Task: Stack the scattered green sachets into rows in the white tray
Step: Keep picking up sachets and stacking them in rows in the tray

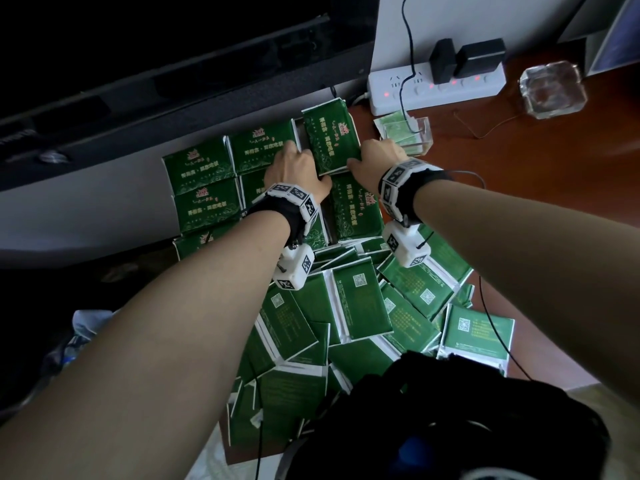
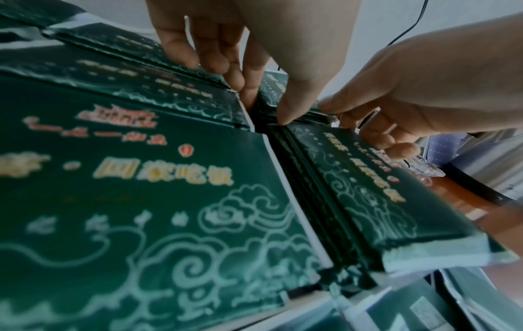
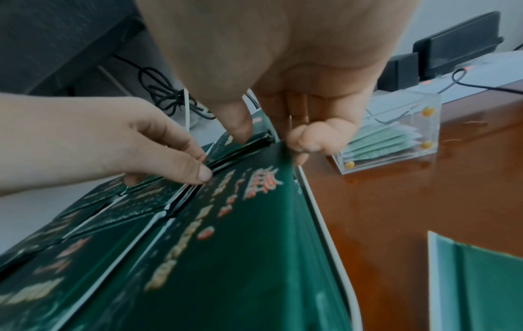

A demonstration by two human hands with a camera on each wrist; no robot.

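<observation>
Wooden desk [image 1: 540, 188] — sachet stack [image 1: 330, 140] between both hands

The white tray [image 1: 300, 133] is almost wholly covered by stacked sachets [image 1: 207, 174]. The sachet print is blurred in both wrist views, and the left hand's [image 1: 294, 173] fingertips are hidden between stacks.

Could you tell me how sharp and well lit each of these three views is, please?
Head view: dim, with dark top-left corner; the stack between both hands is readable. Left wrist view: near sachet soft, print blurred; edges bowed by the wide lens. Right wrist view: near sachet smeared, the clear box sharper.
</observation>
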